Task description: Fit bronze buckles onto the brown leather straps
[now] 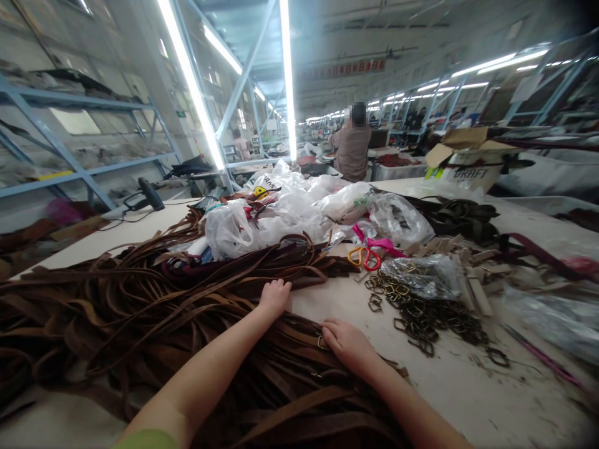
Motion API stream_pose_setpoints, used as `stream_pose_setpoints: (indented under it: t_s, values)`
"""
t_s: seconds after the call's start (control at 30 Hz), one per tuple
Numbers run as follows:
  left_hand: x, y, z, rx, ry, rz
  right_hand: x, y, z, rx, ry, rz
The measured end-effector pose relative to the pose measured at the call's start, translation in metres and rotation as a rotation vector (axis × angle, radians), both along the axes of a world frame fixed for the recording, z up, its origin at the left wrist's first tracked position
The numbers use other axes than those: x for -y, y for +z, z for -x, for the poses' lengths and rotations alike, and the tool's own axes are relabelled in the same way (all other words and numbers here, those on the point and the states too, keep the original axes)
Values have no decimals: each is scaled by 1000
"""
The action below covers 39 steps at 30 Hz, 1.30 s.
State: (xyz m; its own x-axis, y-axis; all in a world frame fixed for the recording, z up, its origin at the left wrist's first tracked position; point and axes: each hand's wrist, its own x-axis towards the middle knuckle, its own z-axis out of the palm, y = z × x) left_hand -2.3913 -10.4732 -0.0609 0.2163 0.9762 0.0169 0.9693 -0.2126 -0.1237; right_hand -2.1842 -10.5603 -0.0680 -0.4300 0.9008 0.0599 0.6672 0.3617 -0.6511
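A large heap of brown leather straps [154, 324] spreads over the near and left side of the table. My left hand [276, 296] lies at the heap's upper edge, fingers curled down over straps. Lower and to the right, my right hand [349, 343] is closed at the strap ends, its fingertips beside a small metal buckle [321, 342]. Both palms are turned away, so the exact grip underneath is hidden. Right of my hands, a pile of brass-coloured metal buckles [428, 318] is spread on the table, partly under a clear plastic bag [423, 276].
White plastic bags [290, 209] are heaped behind the straps. Scissors with red and yellow handles [365, 257] lie before them. A pink-handled pointed tool [545, 357] rests at right. An open carton [470, 162] and a person [353, 149] are farther back. A black handheld device [150, 194] stands at left.
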Motion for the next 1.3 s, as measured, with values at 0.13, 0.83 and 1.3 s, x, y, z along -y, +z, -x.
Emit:
stream_pose_setpoints:
  t_s: [0.13, 0.83, 1.3]
  values:
    - [-3, 2, -18, 15, -137, 36, 1, 0, 0, -24, -9, 3]
    - [64, 27, -82, 226, -441, -47, -5, 9, -19, -626, -444, 78]
    - [66, 39, -90, 726, -269, 459, 13, 3, -33, -1237, -429, 613]
